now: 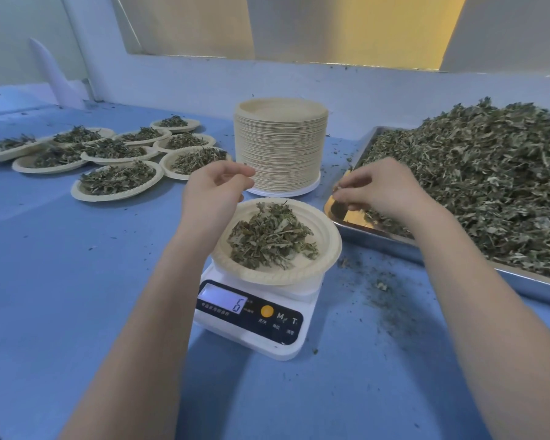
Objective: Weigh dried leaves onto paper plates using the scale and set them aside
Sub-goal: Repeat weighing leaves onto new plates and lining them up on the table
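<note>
White scale (251, 315) nearest, reads 6; plate (327, 246) of leaves (269, 239) sits on it. Left hand (213, 192) at plate's 10 o'clock, fingers loosely curled, empty. Right hand (375, 188) at 2 o'clock pinches a few bits over tray (394, 241). Add small pinches, let readout settle. Filled plates (115, 182) far at 10.

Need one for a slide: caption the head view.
Leaves on a plate on the scale reading 6.
</note>
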